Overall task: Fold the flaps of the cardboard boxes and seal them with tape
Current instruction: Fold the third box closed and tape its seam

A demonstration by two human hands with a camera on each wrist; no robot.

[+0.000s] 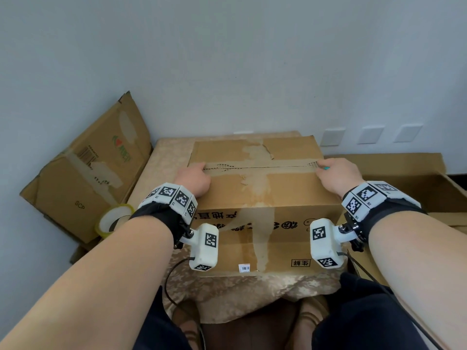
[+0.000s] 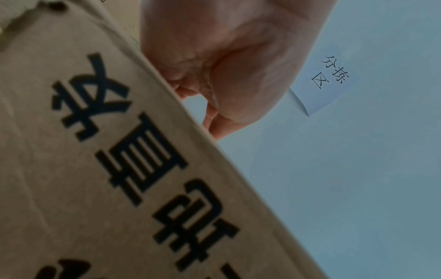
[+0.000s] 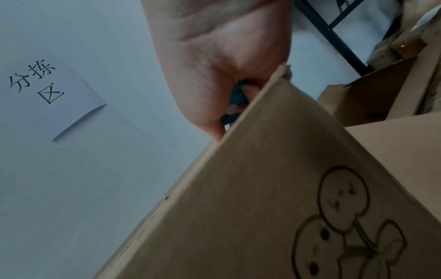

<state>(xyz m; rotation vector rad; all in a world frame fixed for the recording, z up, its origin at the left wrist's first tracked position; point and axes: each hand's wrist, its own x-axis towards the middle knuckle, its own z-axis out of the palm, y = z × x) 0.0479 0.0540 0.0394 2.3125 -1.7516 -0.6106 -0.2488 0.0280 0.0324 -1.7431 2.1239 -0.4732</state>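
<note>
A brown cardboard box (image 1: 257, 188) with black print stands on a cloth-covered table (image 1: 161, 162), its top flaps folded flat and meeting in a seam. My left hand (image 1: 194, 178) rests at the seam's left end with fingers curled, tips on the cardboard; the left wrist view shows that hand (image 2: 226, 66) bunched at the box edge (image 2: 95, 169) with nothing visible in it. My right hand (image 1: 338, 173) sits at the seam's right end and grips a small teal tool (image 1: 402, 168). In the right wrist view the teal tool (image 3: 238, 94) lies inside the curled fingers, above the box corner (image 3: 286, 188).
A roll of clear tape (image 1: 113, 219) lies left of the table by my left forearm. A flattened box (image 1: 86, 173) leans on the wall at the left. An open box (image 1: 414, 178) stands to the right. A paper sign (image 2: 329, 79) hangs on the wall.
</note>
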